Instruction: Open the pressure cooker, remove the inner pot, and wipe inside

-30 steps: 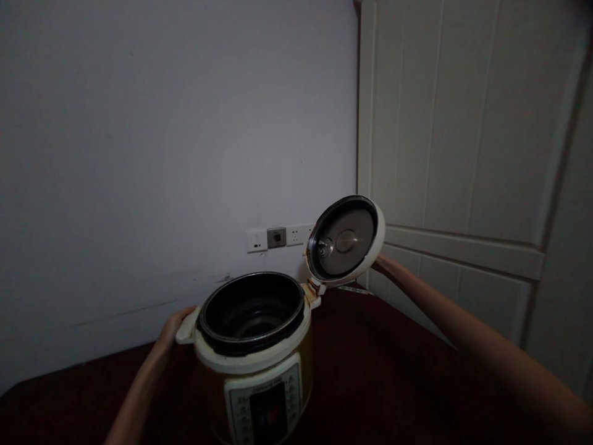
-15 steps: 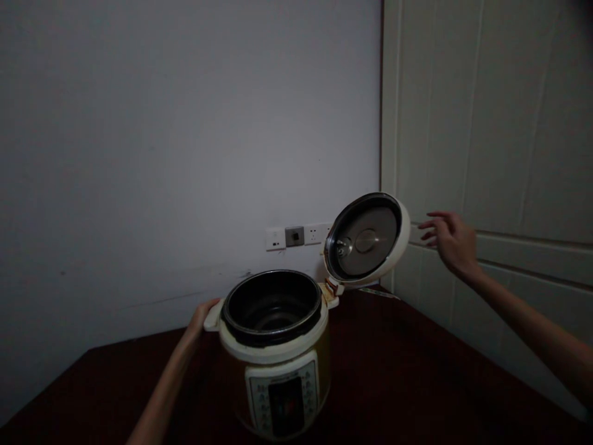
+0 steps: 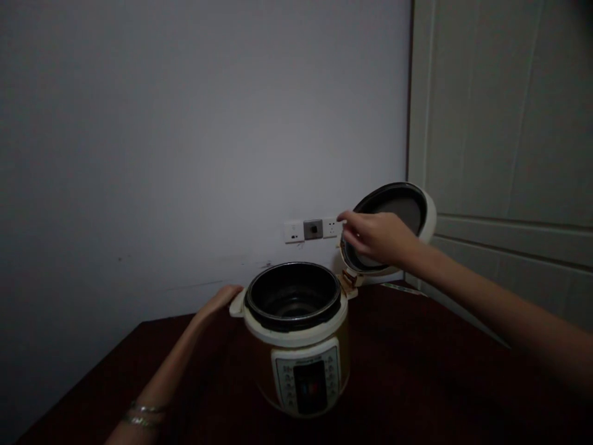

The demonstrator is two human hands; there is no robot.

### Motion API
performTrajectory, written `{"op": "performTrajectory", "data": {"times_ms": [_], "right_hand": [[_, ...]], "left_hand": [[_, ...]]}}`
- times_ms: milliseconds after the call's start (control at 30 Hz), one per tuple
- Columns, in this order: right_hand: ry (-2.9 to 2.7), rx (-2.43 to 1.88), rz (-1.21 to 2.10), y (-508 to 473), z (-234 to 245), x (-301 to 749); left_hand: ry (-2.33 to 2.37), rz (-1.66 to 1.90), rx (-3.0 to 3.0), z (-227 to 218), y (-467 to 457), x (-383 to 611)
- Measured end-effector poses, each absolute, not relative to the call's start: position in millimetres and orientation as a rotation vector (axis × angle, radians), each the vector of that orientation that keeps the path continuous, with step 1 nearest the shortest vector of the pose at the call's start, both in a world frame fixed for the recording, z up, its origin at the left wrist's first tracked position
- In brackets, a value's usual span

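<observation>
A cream electric pressure cooker point(image 3: 303, 361) stands on a dark red table point(image 3: 417, 377), its black inner pot point(image 3: 293, 295) showing. Its hinged lid point(image 3: 407, 207) stands swung up at the right. My left hand point(image 3: 217, 304) rests on the cooker's left side handle, fingers curved around it. My right hand point(image 3: 375, 236) hovers in front of the raised lid's inner face, fingers loosely bent with the fingertips pointing left; nothing shows in it, and I cannot tell whether it touches the lid.
A white wall with a socket strip point(image 3: 311, 229) runs behind the cooker. A pale panelled door point(image 3: 504, 154) fills the right side. The control panel point(image 3: 306, 384) faces me.
My right hand left the back of the lid, swung out to the right, then came across in front of the lid's inner face. The view shifted so the cooker sits further right.
</observation>
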State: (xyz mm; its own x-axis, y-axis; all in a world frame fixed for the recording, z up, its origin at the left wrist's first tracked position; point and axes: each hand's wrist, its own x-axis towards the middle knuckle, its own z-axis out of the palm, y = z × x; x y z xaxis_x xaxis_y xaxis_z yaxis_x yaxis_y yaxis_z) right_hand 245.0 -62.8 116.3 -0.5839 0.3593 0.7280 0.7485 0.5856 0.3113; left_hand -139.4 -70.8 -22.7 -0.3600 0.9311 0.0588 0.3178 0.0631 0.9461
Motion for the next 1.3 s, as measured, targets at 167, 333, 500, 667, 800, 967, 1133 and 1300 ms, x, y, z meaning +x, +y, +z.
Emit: {"op": "performTrajectory", "data": {"times_ms": [167, 333, 500, 667, 800, 967, 1133, 1300], "right_hand": [[-2.596, -1.158, -0.224, -24, 108, 188], [-2.699, -1.506, 0.410, 20, 98, 167], [-2.709, -1.649, 0.590, 39, 85, 172], [-2.677, -1.697, 0.619, 41, 73, 179], [-2.692, -1.706, 0.631, 42, 63, 179], [-2.733, -1.687, 0.538, 45, 53, 177], [-2.771, -1.670, 0.423, 47, 49, 175], [-2.787, -1.642, 0.375, 48, 49, 177]], "left_hand": [[1.964, 0.988, 1.464, 35, -54, -143], [1.956, 0.455, 1.630, 80, -40, -124], [1.984, 0.004, 1.621, 88, -32, -110], [2.058, -0.132, 1.624, 78, -25, -104], [2.071, -0.189, 1.666, 68, -24, -104], [2.065, -0.244, 1.693, 61, -25, -108], [2.078, -0.313, 1.697, 61, -24, -107], [2.097, -0.379, 1.683, 68, -27, -104]]}}
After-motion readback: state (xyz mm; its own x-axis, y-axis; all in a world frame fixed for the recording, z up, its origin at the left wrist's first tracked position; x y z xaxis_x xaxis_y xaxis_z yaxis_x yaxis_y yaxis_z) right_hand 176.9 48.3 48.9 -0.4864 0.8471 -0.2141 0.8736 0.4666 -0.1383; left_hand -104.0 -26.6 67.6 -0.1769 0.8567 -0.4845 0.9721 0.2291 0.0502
